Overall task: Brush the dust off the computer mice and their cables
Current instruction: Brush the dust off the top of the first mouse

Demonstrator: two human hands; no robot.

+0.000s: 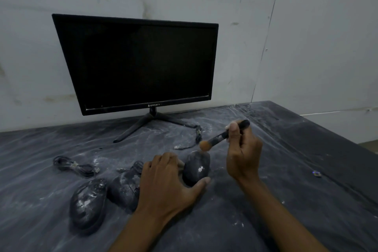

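Observation:
Three dusty black mice lie on the dark table cover. My left hand (165, 182) grips the right-hand mouse (197, 168) from its left side, thumb curled under its near end. My right hand (242, 153) holds a black-handled brush (222, 136); its tan bristles touch the far tip of that mouse. A second mouse (124, 187) sits just left of my left hand, partly hidden by it. The third mouse (88, 203) lies furthest left. A coiled cable (73, 166) lies behind them, and another cable (193, 139) trails near the monitor stand.
A black monitor (139, 63) on a V-shaped stand stands at the back against the white wall. The dust-streaked dark cover (286, 190) spans the table, whose right edge runs diagonally. A small bluish object (316, 174) lies at the right.

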